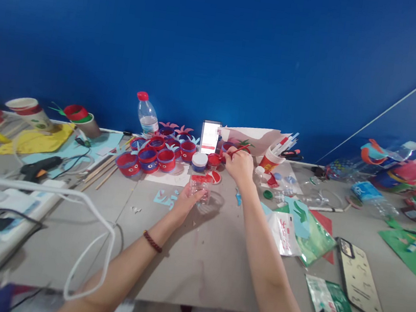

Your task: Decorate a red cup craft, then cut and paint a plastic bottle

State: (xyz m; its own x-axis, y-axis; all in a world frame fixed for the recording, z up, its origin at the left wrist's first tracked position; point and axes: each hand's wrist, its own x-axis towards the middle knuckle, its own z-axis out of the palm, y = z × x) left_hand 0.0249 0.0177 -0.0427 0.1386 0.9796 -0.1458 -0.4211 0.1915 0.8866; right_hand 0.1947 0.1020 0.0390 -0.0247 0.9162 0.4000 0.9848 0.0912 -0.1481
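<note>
My left hand (pixel 185 200) is closed around a clear plastic cup-shaped piece (pixel 205 195) with red paint along its upper rim. Pinched in my right hand (pixel 240 167) is a thin red paintbrush (pixel 241 149); its tip is hard to make out near a small open jar of red paint (pixel 214 161). A red-smeared lid (pixel 214 177) lies in front of that jar. Just left of it stands a second jar with a white lid (pixel 199 160). Several red and blue painted rings (pixel 148 160), some with stuck-on eyes and paper leaves, are grouped to the left.
A bottle with a red cap (pixel 146 114) stands behind the rings, and a lit phone screen (pixel 209 138) leans at the back. To the right are a paper cup of pens (pixel 271 160) and a phone (pixel 361 281). A glue gun (pixel 37 172) and power strip (pixel 12 226) lie left.
</note>
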